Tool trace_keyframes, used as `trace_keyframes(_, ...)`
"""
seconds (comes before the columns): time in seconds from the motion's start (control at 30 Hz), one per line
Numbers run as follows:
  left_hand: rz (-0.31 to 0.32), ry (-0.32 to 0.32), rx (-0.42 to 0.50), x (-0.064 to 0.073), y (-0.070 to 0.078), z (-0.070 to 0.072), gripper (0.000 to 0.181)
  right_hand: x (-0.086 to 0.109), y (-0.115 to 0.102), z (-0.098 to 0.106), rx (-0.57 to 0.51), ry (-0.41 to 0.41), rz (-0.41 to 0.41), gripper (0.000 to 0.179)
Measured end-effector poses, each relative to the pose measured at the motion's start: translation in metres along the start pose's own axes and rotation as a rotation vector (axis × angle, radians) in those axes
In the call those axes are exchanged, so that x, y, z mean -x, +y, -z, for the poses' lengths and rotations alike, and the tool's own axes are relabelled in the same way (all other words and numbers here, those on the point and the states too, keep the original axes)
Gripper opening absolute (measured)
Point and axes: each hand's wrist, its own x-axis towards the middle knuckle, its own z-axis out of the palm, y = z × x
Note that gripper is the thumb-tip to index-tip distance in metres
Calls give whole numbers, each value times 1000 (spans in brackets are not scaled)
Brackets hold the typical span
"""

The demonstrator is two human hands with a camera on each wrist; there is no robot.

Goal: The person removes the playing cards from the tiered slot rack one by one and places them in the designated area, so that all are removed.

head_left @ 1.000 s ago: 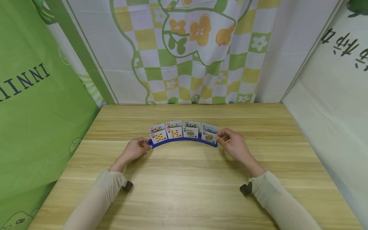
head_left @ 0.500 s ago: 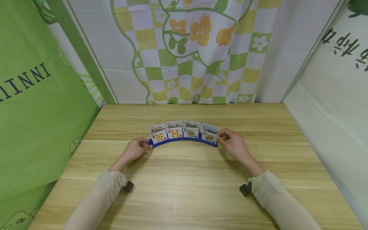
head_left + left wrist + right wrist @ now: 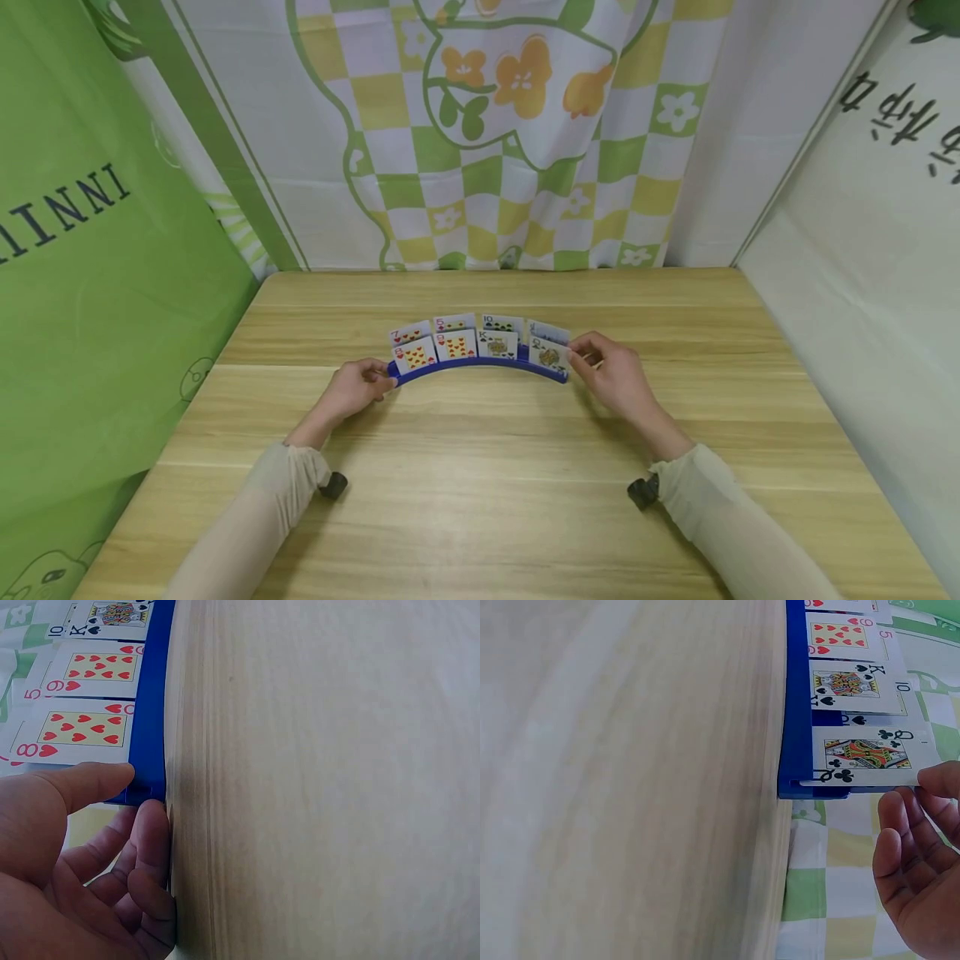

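A curved blue card holder point(image 3: 480, 363) stands on the table with two rows of playing cards. Its front row has an eight of hearts point(image 3: 82, 729), nine of hearts point(image 3: 99, 669), king of spades point(image 3: 498, 344) and queen of clubs point(image 3: 866, 754). My left hand point(image 3: 356, 390) holds the holder's left end, thumb on top. With thumb and fingers, my right hand point(image 3: 615, 375) pinches the queen's upper right corner; the card's lower edge sits at the holder's right end. Behind, a seven point(image 3: 408, 335), a five point(image 3: 453, 322) and a ten point(image 3: 502, 323) show partly; the rightmost back card's face is unclear.
The wooden table point(image 3: 480, 483) extends on all sides of the holder. A checked curtain point(image 3: 510, 192) hangs along its far edge. A green cloth point(image 3: 90, 333) borders the left side and a white cloth point(image 3: 847, 275) the right.
The queen of clubs has shifted slightly to the right and up in the holder, with my right hand moving along. My left hand and the holder have stayed put.
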Motion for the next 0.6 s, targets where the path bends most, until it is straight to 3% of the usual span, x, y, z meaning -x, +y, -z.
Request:
trace_keyframes(0.3,-1,-7,5,-2,-2,-1,38,2,-2,9,-22,9,-15,16)
trace_keyframes(0.6,-9,-4,3,-2,-2,0,39,1,-1,19,-106,-43,-69,15)
